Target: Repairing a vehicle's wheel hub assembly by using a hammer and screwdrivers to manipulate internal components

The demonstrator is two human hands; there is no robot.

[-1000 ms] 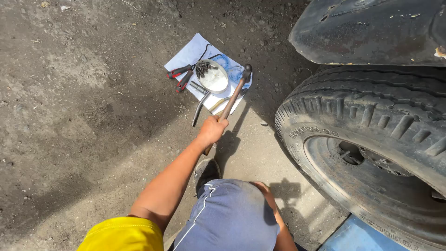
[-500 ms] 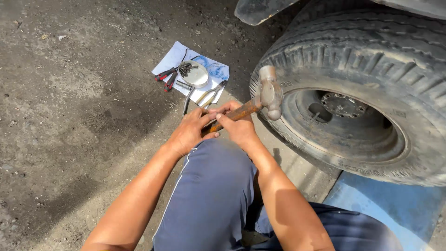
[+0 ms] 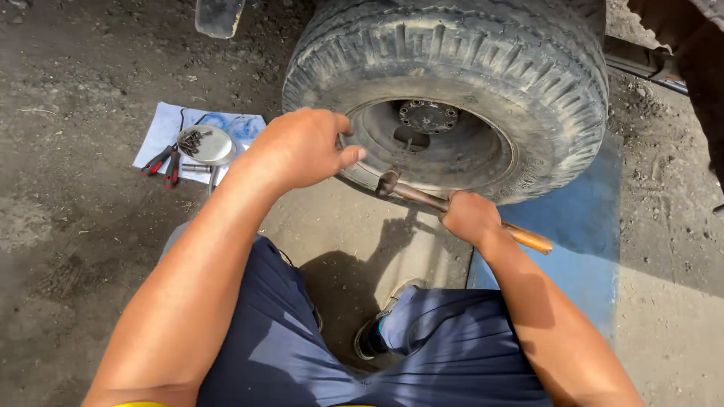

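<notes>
Two bare hands work in front of one large tyre [image 3: 467,53] that stands upright on the ground. The right hand [image 3: 469,217] is closed round the wooden handle of a hammer [image 3: 452,205], gripping it about midway, so that the butt of the handle sticks out to the right past the wrist and the metal head points left, low against the lower edge of the steel rim [image 3: 460,162]. The left hand [image 3: 300,147] is curled shut at the rim's left edge, the thumb stretched toward the wheel; something thin seems to be pinched in it, but what it is cannot be told. The hammer's head lies just below and to the right of this hand, near it but apart. One hub [image 3: 428,115] with a ring of studs sits at the middle of the wheel.

One sheet of paper [image 3: 167,128] lies on the dirt to the left, well apart from the wheel. On it rests one shallow round metal dish [image 3: 210,147], which holds a small heap of dark bolts or nuts, too small to count. Beside the dish lies one pair of red-handled pliers [image 3: 164,162], and a small metal piece next to them.

One blue mat [image 3: 581,249] lies under the tyre's right side. The person squats in dark blue trousers, one shoe [image 3: 373,332] showing between the knees.
</notes>
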